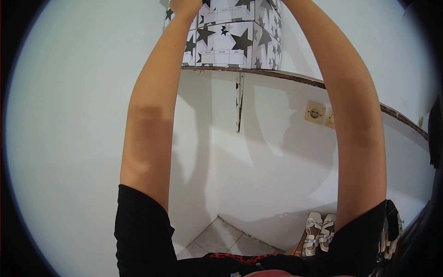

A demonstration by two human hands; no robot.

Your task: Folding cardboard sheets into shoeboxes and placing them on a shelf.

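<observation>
Both my arms reach up and forward to a stack of white shoe boxes printed with black and grey stars. Only the lower part of my left hand (184, 4) shows at the top edge, in front of the boxes' left side; its fingers are cut off. My right forearm (318, 27) runs up past the right side of the stack, and that hand lies beyond the frame. An upper box (224, 15) rests on a lower box (224, 39), both with blank label panels in front. More star-patterned boxes (189, 46) stand to their left, partly behind my left arm.
The boxes stand on a narrow wall shelf (295, 78) with a worn edge, held by a metal bracket (239, 101). A wall socket (314, 113) is below it. Light-coloured sandals (312, 235) stand low on the right, near the tiled floor (217, 237). Dark items hang at the right rim.
</observation>
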